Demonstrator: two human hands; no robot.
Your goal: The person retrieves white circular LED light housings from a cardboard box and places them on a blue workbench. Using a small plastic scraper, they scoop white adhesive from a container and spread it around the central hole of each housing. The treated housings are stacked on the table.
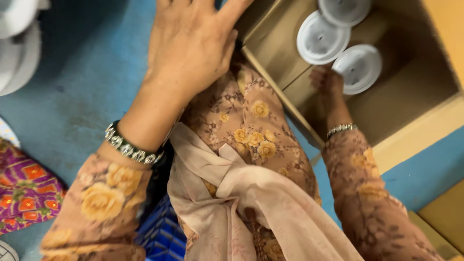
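R hand [328, 82] pinches white lid [358, 67] down in cardboard box [415, 92]; L hand [191, 46] spread flat by box edge. Packing step; needs careful stacking.

Left hand [191, 46] flat, fingers spread; right hand [327, 81] lower, arm outstretched, fingers curled.

Three round white lids lie in the cardboard box [411, 92], overlapping; the nearest lid [360, 67] tilts against fingertips.

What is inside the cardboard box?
Three white round lids show inside the cardboard box; the right hand touches one. Whatever sits beneath the lids is covered.
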